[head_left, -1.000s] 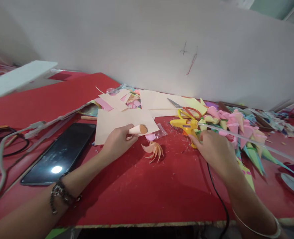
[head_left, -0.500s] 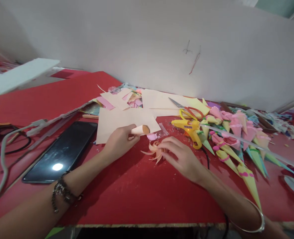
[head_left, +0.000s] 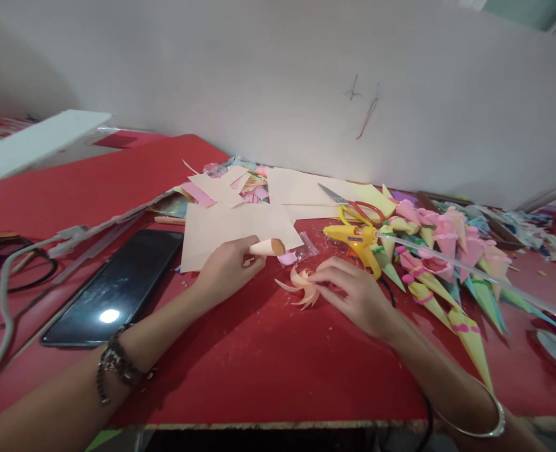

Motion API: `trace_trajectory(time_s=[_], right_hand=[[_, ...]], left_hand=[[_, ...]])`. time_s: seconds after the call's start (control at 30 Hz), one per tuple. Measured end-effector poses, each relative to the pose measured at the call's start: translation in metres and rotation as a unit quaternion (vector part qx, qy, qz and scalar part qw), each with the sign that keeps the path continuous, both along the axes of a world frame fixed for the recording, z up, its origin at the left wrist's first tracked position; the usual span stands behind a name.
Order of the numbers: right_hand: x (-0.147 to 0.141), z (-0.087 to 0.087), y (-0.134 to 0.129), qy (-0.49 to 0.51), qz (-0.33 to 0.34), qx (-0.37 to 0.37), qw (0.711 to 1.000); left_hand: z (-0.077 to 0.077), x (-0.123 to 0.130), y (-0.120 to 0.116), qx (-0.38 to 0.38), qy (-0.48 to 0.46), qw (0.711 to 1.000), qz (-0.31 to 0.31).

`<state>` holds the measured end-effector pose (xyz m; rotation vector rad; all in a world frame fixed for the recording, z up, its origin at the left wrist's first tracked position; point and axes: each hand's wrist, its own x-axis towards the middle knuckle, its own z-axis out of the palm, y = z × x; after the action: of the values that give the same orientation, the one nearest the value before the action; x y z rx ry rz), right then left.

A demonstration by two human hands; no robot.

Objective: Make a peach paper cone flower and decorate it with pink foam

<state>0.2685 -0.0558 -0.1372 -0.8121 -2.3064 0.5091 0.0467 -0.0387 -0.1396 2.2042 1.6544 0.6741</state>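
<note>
Two hands hold paper pieces at a red surface [head_left: 268, 376].
The left hand [head_left: 226, 270] is curled around a cream cone [head_left: 265, 247], wide end rightward. The right hand [head_left: 353, 294], fingertips together, pinches a peach flower [head_left: 301, 282] between the cone and a yellow glue gun [head_left: 360, 242].

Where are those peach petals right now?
In the head view, the peach petals are just right of centre, by the right hand, in front and left of the yellow glue gun.
</note>
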Motion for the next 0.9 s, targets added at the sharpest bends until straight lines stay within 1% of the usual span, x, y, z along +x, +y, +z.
trace_trajectory(time_s=[0.03, 0.1, 0.17, 0.23, 0.3, 0.4, 0.47, 0.53, 0.63, 0.73, 0.9], right_hand=[[0.002, 0.002, 0.000, 0.024, -0.008, -0.011, 1.000], [0.005, 0.006, 0.000, 0.095, -0.029, -0.058, 0.993], [0.008, 0.008, 0.001, 0.178, -0.050, -0.120, 0.976], [0.011, 0.007, 0.001, 0.249, -0.063, -0.173, 0.951], [0.012, 0.005, 0.002, 0.305, -0.075, -0.214, 0.925], [0.011, 0.004, 0.002, 0.363, -0.079, -0.266, 0.889], [0.011, 0.005, 0.001, 0.379, -0.079, -0.286, 0.876], [0.011, 0.006, 0.001, 0.370, -0.082, -0.294, 0.878], [0.011, 0.006, 0.001, 0.345, -0.095, -0.277, 0.892], [0.011, 0.005, 0.002, 0.346, -0.096, -0.267, 0.894], [0.009, 0.000, 0.002, 0.358, -0.083, -0.273, 0.889]], left_hand=[[0.000, 0.001, 0.000, -0.001, 0.003, 1.000, 0.005], [0.000, 0.002, -0.001, -0.005, 0.009, 1.000, 0.020], [0.000, 0.002, -0.001, -0.004, 0.015, 1.000, 0.023], [-0.001, 0.001, -0.002, -0.005, 0.027, 1.000, 0.002], [0.000, 0.000, -0.004, -0.006, 0.042, 0.998, -0.037], [0.001, 0.000, -0.007, -0.024, 0.067, 0.987, -0.141], [0.001, 0.001, -0.009, -0.037, 0.076, 0.975, -0.205], [0.000, 0.003, -0.010, -0.037, 0.091, 0.970, -0.222], [-0.002, 0.005, -0.012, -0.016, 0.144, 0.968, -0.203], [-0.002, 0.006, -0.014, 0.016, 0.187, 0.964, -0.191], [0.006, 0.005, -0.016, 0.069, 0.179, 0.963, -0.191]])
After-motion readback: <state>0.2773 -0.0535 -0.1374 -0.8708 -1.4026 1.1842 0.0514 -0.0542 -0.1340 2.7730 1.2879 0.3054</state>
